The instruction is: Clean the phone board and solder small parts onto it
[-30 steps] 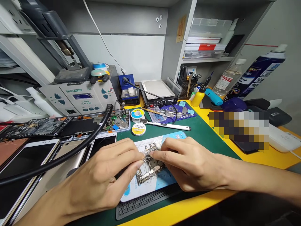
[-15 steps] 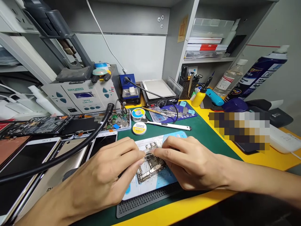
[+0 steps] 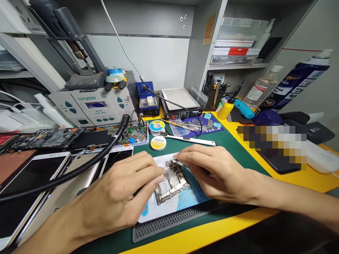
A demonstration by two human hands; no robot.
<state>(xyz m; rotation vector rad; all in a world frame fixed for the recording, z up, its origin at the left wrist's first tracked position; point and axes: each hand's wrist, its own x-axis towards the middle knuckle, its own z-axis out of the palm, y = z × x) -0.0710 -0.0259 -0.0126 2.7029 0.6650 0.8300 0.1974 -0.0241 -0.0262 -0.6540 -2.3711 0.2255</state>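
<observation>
A phone circuit board (image 3: pixel 173 181) lies on a white and light-blue flat plate (image 3: pixel 182 203), which rests on a grey honeycomb pad (image 3: pixel 169 223). My left hand (image 3: pixel 132 187) is at the board's left edge, its thumb and forefinger pinched close together; what lies between the tips is too small to tell. At the board's upper right, my right hand (image 3: pixel 212 173) has its fingers bent and drawn together over the corner. Whatever those fingertips grip is hidden.
A hot-air station (image 3: pixel 96 106) stands at the back left, its black hose (image 3: pixel 87 165) crossing several phones. Behind the plate lie solder spools (image 3: pixel 158 143), a white brush (image 3: pixel 190 140) and a heating plate (image 3: pixel 180 100). A yellow bottle (image 3: pixel 226 110) stands to the right.
My right hand has moved up and back from the board's middle to its upper right corner, uncovering more of the board. My left hand stays nearly in place. The view has shifted slightly.
</observation>
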